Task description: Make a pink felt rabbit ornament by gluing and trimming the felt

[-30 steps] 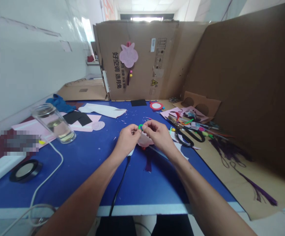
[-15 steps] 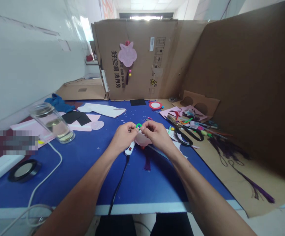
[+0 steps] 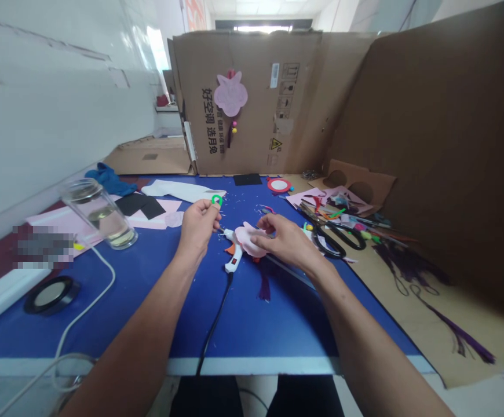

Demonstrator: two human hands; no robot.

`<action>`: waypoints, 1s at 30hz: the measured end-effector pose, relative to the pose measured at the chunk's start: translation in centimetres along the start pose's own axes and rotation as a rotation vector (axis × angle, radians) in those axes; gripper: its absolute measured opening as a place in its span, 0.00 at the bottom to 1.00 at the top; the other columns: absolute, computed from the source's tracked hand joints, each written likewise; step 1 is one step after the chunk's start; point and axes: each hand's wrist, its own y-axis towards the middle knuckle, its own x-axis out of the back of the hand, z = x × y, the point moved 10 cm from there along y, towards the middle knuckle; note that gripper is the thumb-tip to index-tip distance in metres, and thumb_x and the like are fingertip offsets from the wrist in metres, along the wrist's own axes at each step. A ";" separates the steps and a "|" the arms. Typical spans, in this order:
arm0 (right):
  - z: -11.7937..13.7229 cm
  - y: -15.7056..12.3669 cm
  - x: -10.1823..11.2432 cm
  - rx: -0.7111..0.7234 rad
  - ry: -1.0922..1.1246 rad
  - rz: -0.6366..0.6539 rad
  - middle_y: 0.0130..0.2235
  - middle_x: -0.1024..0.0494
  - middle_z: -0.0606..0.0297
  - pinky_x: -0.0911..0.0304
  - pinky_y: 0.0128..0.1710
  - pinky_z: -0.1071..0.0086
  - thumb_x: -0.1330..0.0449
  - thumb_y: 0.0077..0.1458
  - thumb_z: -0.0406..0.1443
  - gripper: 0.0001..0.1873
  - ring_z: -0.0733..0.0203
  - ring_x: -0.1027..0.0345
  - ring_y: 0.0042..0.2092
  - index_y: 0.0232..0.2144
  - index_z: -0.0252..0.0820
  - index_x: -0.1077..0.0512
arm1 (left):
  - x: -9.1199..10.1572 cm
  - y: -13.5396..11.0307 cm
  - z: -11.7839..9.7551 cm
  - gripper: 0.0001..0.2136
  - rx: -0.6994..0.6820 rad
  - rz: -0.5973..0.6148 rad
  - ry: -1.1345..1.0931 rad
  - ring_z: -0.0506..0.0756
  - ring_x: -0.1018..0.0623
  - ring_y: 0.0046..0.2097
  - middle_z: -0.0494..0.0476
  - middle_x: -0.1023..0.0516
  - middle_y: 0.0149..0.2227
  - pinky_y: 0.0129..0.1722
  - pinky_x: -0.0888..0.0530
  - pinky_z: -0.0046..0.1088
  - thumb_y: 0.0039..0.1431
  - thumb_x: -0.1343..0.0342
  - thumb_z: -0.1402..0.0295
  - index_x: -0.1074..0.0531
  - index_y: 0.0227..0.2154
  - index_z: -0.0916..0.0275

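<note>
Pinched in the fingers of my left hand [image 3: 200, 227] is a small green ring [image 3: 216, 201], held up off the table. My right hand [image 3: 283, 236] has its thumb and fingers at the right edge of a pink scalloped cutout [image 3: 252, 238] and grips it there. A purple tassel [image 3: 264, 287] and something red show below the cutout. Between my hands a white glue gun [image 3: 232, 258] with an orange trigger lies on the blue table, partly under the cutout, its black cord running to the front edge.
Black-handled scissors [image 3: 334, 237] lie to the right among paper scraps and beads. Purple tassels [image 3: 456, 330] rest on cardboard at the far right. A glass of liquid [image 3: 115, 223] and a tape roll [image 3: 50, 294] are on the left. A cardboard panel [image 3: 304, 104] with a pink ornament stands behind.
My hands have moved apart. The left one has carried the green ring up and leftward; the right one has let go of the ring and come down onto the pink cutout.
</note>
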 end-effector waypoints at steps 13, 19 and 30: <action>-5.6 -0.3 1.0 -0.396 -0.272 0.096 0.34 0.14 0.59 0.43 0.31 0.67 0.39 0.63 0.41 0.08 0.55 0.22 0.33 0.39 0.45 0.22 | -1.3 -0.4 2.2 0.05 0.080 0.132 0.238 0.54 0.19 0.33 0.60 0.13 0.36 0.31 0.27 0.28 0.58 0.40 0.66 0.22 0.29 0.60; -5.9 -0.5 -0.1 -0.424 -0.152 0.163 0.29 0.15 0.63 0.40 0.27 0.70 0.39 0.63 0.39 0.06 0.60 0.23 0.26 0.38 0.44 0.23 | -2.4 -1.0 2.6 0.07 0.002 0.225 0.378 0.58 0.18 0.35 0.58 0.14 0.33 0.35 0.26 0.32 0.58 0.39 0.63 0.22 0.28 0.58; -5.7 -0.4 0.6 -0.381 -0.194 0.078 0.32 0.14 0.58 0.41 0.29 0.69 0.38 0.62 0.40 0.08 0.57 0.23 0.29 0.37 0.44 0.20 | -3.7 -1.7 3.5 0.08 0.029 0.285 0.311 0.55 0.22 0.27 0.56 0.17 0.27 0.25 0.31 0.27 0.53 0.35 0.63 0.25 0.23 0.57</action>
